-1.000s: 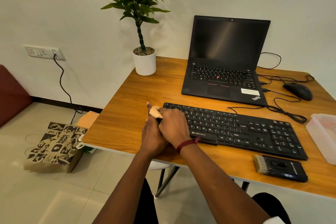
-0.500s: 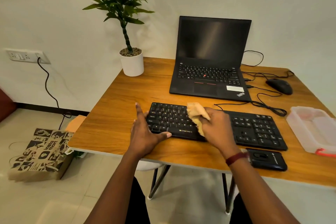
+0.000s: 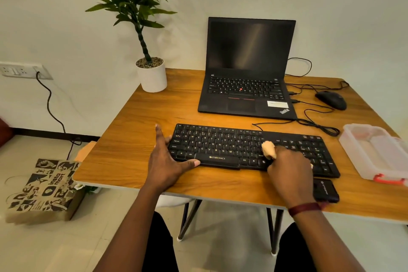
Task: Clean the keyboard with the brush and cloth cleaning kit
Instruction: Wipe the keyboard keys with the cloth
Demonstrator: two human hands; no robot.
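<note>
The left hand (image 3: 167,162) lies released and spread on the wooden table (image 3: 130,137) at the left end of the black keyboard (image 3: 220,146). Its straight fingers touch the keyboard's left edge. Its thumb stretches along the front edge, and the tip is just left of the spacebar.

The right hand (image 3: 289,172) is clenched round a small pale beige cloth (image 3: 269,149), which sticks out above the knuckles. The hand presses the cloth onto the keys at the right of the letter block, before the number pad. A dark red band (image 3: 304,208) circles that wrist.

The keyboard sits near the table's front edge, and its spacebar reads "ZEBRONICS" in yellow. A black brush tool (image 3: 326,192) lies just in front of the keyboard's right end, partly hidden by the right wrist. Its pale printing is too small to read.

Behind the keyboard an open black laptop (image 3: 247,68) with a dark screen carries "ThinkPad" on its palm rest, beside a white sticker that cannot be read. A black mouse (image 3: 331,99) sits to its right. A clear plastic box (image 3: 373,150) with a red latch stands at the table's right edge.

On the floor to the left, a printed paper bag (image 3: 44,190) reads "insta mart".
</note>
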